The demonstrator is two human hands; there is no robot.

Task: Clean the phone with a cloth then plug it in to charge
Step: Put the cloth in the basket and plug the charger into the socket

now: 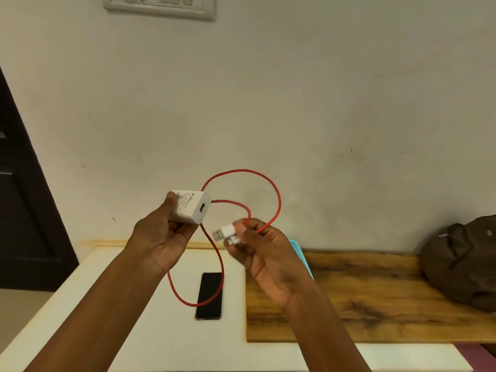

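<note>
A black phone (209, 295) lies screen-up on the white table (150, 334). My left hand (161, 237) grips a white charger adapter (192, 208), its USB port facing right. My right hand (257, 248) pinches the white USB plug (224, 232) of a red cable (268, 183), a short way right of the port and apart from it. The cable loops up above both hands and hangs down over the phone's left edge. A second small white connector shows under the plug in the same hand. A light blue thing (302, 257), perhaps the cloth, is mostly hidden behind my right hand.
A wooden board (375, 299) covers the table's right part, with a brown bag (464, 261) on its right end. A white switch and socket panel (161, 6) sits high on the wall. A dark door (24, 210) stands at the left.
</note>
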